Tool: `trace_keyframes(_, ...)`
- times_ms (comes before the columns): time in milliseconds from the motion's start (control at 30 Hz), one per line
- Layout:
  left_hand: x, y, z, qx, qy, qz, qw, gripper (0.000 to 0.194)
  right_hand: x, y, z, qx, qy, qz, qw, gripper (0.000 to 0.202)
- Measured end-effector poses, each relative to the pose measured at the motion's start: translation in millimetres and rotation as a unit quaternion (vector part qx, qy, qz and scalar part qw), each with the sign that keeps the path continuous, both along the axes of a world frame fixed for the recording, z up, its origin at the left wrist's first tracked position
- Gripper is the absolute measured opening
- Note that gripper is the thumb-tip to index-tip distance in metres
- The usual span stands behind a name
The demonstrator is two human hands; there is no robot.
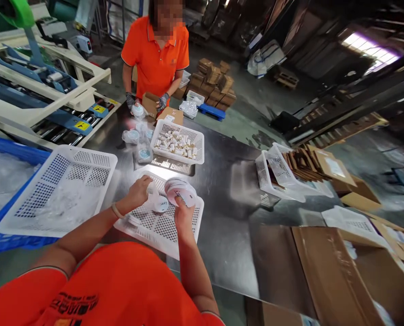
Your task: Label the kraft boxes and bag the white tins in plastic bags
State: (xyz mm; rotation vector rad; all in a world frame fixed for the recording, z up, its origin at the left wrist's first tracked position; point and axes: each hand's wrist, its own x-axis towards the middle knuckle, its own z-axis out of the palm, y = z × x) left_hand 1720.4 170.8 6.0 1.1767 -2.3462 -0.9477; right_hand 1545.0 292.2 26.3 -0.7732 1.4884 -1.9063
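Observation:
My left hand (141, 191) is closed, its fingertips pinching a crumpled clear plastic bag (152, 192). My right hand (184, 213) grips a stack of round white discs (180, 190) with dark lettering, thumb on the front face. Just below the bag, a single round printed disc (160, 203) shows; I cannot tell whether it is inside the plastic or lying loose. Both hands are over a white perforated basket (168, 242) at the near table edge, which has more pale, thin items at its left side, hard to make out.
A white basket of small cylindrical pieces (179, 146) stands ahead, beside bagged blue-white items (144, 153). Across the steel table (222, 217), a gloved co-worker (157, 54) handles a small carton (150, 104). Another basket (108, 163) holds clear plastic at left; cardboard boxes (319, 253) stand right.

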Motion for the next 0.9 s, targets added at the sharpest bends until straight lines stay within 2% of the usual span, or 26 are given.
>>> trace_keyframes(67,-5,5,-0.7,-0.008,0.051,-0.013,0.999,0.063,12,-13,-0.5,0.012,0.018,-0.009,1.000,0.062)
trace_keyframes(167,-8,7,2.6,-0.007,0.113,-0.010,0.994,0.061,22,-23,-15.1,0.082,0.098,0.011,0.992,0.069)
trace_keyframes(267,-5,10,7.1,0.012,0.078,0.017,0.997,0.077,19,-24,-31.7,0.148,0.221,0.003,0.964,0.063)
trace_keyframes(333,-5,14,8.8,0.021,0.050,0.017,0.998,0.086,16,-22,-35.3,0.191,0.340,0.020,0.920,0.059)
trace_keyframes(433,-11,27,9.5,0.020,0.041,0.023,0.999,0.084,19,-22,-29.3,0.240,0.517,0.061,0.819,0.051)
trace_keyframes(500,-18,35,10.2,0.011,0.034,0.031,0.999,0.079,24,-26,-23.2,0.260,0.592,0.078,0.759,0.035)
trace_keyframes(567,-23,38,12.1,0.007,0.024,0.026,0.999,0.074,26,-33,-19.6,0.275,0.622,0.091,0.727,0.024)
trace_keyframes(633,-26,34,15.5,0.012,0.013,0.020,1.000,0.072,23,-40,-18.7,0.272,0.615,0.108,0.732,0.023)
trace_keyframes(667,-25,30,17.7,0.016,0.008,0.019,1.000,0.073,19,-44,-18.6,0.259,0.600,0.118,0.748,0.026)
trace_keyframes(733,-21,15,22.7,0.023,0.002,0.023,0.999,0.074,10,-48,-17.5,0.206,0.548,0.141,0.799,0.051)
trace_keyframes(800,-15,-7,28.6,0.023,0.003,0.024,0.999,0.076,1,-48,-13.9,0.129,0.487,0.151,0.850,0.067)
trace_keyframes(900,-2,-54,38.8,0.013,-0.001,0.050,0.999,0.072,-9,-43,-6.6,0.053,0.435,0.096,0.894,0.060)
